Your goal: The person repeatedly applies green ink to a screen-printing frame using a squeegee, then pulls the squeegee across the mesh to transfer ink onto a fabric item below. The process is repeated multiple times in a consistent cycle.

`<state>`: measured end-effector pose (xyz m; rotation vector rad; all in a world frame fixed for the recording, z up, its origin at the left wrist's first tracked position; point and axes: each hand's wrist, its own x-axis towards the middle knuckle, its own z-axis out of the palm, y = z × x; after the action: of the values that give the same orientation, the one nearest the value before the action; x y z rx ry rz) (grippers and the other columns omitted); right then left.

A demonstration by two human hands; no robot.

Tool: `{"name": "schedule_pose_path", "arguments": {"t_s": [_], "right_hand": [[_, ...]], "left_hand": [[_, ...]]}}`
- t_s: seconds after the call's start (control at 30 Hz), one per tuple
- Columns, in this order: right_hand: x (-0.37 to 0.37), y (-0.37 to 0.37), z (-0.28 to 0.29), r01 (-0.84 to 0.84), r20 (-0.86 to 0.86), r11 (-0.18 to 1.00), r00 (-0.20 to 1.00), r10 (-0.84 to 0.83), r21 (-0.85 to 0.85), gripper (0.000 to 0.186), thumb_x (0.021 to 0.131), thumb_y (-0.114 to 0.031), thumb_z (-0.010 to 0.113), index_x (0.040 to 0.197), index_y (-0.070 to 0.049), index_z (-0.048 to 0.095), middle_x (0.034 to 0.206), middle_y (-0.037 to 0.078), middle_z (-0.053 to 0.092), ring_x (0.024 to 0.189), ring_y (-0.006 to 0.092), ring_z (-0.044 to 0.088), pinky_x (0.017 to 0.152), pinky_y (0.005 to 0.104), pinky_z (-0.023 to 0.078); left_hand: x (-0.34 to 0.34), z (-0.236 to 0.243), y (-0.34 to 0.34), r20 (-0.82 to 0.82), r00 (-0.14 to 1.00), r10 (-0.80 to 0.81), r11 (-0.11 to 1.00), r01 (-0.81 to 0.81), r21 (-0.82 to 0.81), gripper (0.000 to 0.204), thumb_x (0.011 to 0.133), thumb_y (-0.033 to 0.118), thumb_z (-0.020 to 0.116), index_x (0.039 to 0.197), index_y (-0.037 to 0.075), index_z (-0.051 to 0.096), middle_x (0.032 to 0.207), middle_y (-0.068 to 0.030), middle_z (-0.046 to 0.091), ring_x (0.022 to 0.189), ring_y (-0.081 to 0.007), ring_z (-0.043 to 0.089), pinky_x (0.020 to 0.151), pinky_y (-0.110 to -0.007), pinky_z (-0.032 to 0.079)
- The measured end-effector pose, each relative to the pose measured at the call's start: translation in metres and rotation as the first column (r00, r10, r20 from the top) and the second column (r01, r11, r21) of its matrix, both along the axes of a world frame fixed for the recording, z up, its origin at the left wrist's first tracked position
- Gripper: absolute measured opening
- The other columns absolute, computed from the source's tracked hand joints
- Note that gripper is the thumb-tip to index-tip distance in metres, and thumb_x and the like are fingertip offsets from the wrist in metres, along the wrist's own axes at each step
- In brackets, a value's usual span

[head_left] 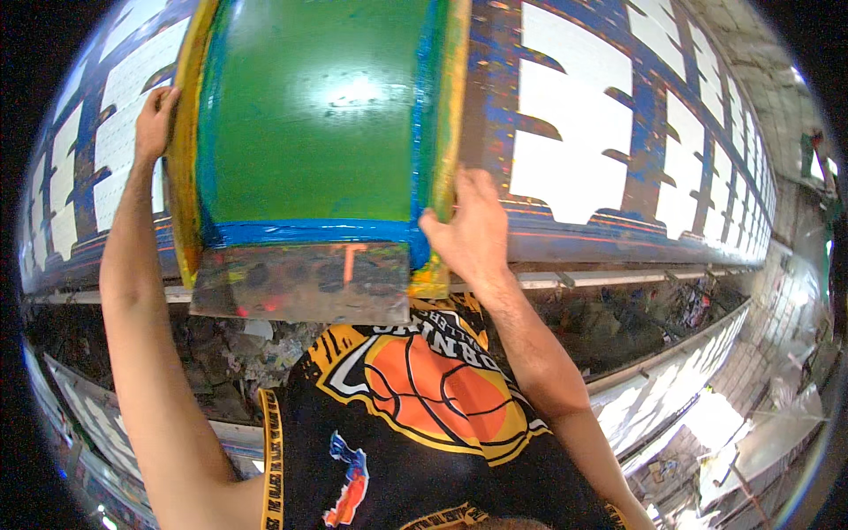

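A screen printing frame (184, 159) with yellow, paint-stained side rails lies in front of me. Its taut green mesh (309, 150) is bordered by blue, and a bright glare shows on it. My left hand (156, 122) grips the far part of the left rail, fingers curled at its outer edge. Lower down on the right rail, my right hand (473, 225) holds on, thumb on the inner side and fingers outside. A stained grey-brown flat plate (300, 281) with an orange mark sits at the frame's near end, close to my shirt.
The long printing table (574, 231), smeared with blue and other paint, runs to both sides. White cut fabric pieces (574, 115) lie along it in rows. Behind me stands another table (680, 375) with white pieces; littered ground (247, 353) shows between. A block wall (751, 71) rises at right.
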<state>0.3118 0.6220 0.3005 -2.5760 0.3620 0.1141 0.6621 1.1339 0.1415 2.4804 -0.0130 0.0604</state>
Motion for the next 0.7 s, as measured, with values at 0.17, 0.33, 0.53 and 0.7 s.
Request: {"name": "schedule_pose_path", "arguments": {"t_s": [0.17, 0.33, 0.53, 0.7], "right_hand": [[0.006, -0.044, 0.014, -0.028, 0.094, 1.000, 0.995, 0.029, -0.014, 0.063, 0.077, -0.020, 0.081, 0.131, 0.007, 0.063, 0.117, 0.024, 0.061, 0.108, 0.0434, 0.066, 0.094, 0.0508, 0.057], [-0.003, -0.163, 0.007, -0.089, 0.161, 0.995, 0.982, 0.095, -0.044, 0.048, 0.075, -0.016, 0.083, 0.117, 0.003, 0.070, 0.104, 0.020, 0.064, 0.100, 0.0378, 0.066, 0.091, 0.0471, 0.056], [-0.042, -0.352, -0.013, -0.095, 0.151, 0.995, 0.984, 0.095, -0.009, 0.051, 0.076, -0.022, 0.086, 0.120, 0.001, 0.073, 0.116, 0.023, 0.070, 0.110, 0.0395, 0.069, 0.098, 0.0460, 0.056], [-0.078, -0.461, -0.024, -0.050, 0.091, 0.993, 0.994, 0.060, -0.108, 0.051, 0.078, -0.024, 0.086, 0.120, 0.001, 0.074, 0.116, 0.023, 0.072, 0.109, 0.0390, 0.070, 0.098, 0.0457, 0.055]], "left_hand": [[0.008, 0.011, -0.016, 0.032, 0.999, 0.007, 1.000, -0.006, -0.021, 0.057, 0.103, 0.051, 0.069, 0.135, 0.003, 0.070, 0.126, -0.0144, 0.075, 0.119, -0.0218, 0.068, 0.109, -0.035, 0.048], [-0.002, 0.053, -0.117, 0.063, 0.998, -0.016, 0.999, 0.014, 0.040, 0.066, 0.099, 0.061, 0.067, 0.141, 0.009, 0.070, 0.136, -0.0160, 0.074, 0.128, -0.0287, 0.068, 0.111, -0.038, 0.048], [-0.056, 0.098, -0.324, 0.079, 0.995, -0.067, 0.986, 0.054, 0.159, 0.072, 0.097, 0.071, 0.063, 0.142, 0.015, 0.069, 0.136, -0.0163, 0.073, 0.124, -0.0326, 0.071, 0.105, -0.044, 0.052], [-0.128, 0.118, -0.468, 0.171, 0.985, -0.002, 1.000, -0.002, 0.024, 0.051, 0.097, 0.050, 0.068, 0.115, 0.002, 0.071, 0.099, -0.0208, 0.076, 0.096, -0.0341, 0.072, 0.089, -0.047, 0.056]]}}
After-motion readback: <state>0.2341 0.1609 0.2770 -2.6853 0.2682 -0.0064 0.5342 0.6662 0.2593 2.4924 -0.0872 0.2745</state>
